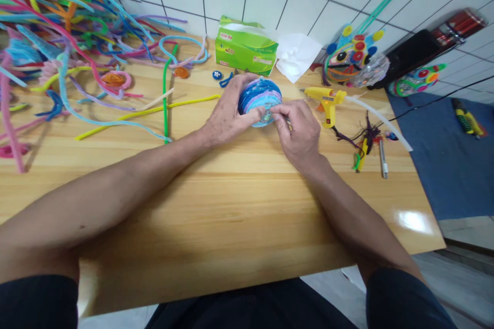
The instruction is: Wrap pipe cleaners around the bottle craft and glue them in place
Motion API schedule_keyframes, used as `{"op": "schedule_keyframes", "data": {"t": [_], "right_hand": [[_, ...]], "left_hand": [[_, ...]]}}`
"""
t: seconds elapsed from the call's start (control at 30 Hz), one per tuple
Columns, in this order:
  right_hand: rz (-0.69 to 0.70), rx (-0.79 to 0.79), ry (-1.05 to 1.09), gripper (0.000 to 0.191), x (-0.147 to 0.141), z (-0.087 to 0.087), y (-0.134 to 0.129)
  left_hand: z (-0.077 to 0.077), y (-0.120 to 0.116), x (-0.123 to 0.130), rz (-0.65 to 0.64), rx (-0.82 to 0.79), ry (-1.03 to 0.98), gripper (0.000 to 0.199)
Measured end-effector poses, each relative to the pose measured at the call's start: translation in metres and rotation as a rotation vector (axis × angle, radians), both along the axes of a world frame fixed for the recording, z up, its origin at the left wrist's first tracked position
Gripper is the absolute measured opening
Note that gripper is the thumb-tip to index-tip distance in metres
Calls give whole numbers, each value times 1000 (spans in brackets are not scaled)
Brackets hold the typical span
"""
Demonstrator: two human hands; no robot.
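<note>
A round object wrapped in blue, light blue and purple fuzzy stems [260, 93] is held up over the wooden table [231, 205]. My left hand [231, 113] is wrapped round its left side, with the thumb across its lower front. At the object's lower right, my right hand [299, 128] has thumb and index finger pinched together against the surface. Whatever lies between those fingertips is too small to make out. Just beyond my hands stands a green tissue pack [246, 51].
Colourful pipe cleaners [77, 36] are heaped at the left. A yellow glue gun [328, 105], a utility knife [383, 158] and decorated figures [355, 56] are at the right. White paper [295, 59] lies by the wall. A green stem [165, 97] crosses a yellow one.
</note>
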State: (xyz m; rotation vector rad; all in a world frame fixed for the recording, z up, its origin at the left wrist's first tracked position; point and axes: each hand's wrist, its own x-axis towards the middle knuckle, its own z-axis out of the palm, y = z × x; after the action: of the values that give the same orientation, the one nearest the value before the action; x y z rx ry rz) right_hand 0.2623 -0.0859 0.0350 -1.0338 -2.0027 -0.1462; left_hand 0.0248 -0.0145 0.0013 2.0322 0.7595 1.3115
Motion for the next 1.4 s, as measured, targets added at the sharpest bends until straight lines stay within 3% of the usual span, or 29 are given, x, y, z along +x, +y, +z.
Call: {"op": "schedule_keyframes", "data": {"t": [0.27,0.6,0.97,1.27,1.4], "right_hand": [[-76,-3,-53,36,-1,4,-2],[-5,-7,-17,32,0,2,1],[-26,-30,-2,37,3,3,2],[-38,17,22,29,0,5,-1],[-98,-40,-5,32,0,2,0]], "left_hand": [[-11,6,-3,-1,-44,2,97],[2,-1,-6,21,-44,74,100],[-2,2,-9,12,-70,56,93],[-5,1,-8,20,-71,53,95],[-8,3,-8,11,-41,70,97]]}}
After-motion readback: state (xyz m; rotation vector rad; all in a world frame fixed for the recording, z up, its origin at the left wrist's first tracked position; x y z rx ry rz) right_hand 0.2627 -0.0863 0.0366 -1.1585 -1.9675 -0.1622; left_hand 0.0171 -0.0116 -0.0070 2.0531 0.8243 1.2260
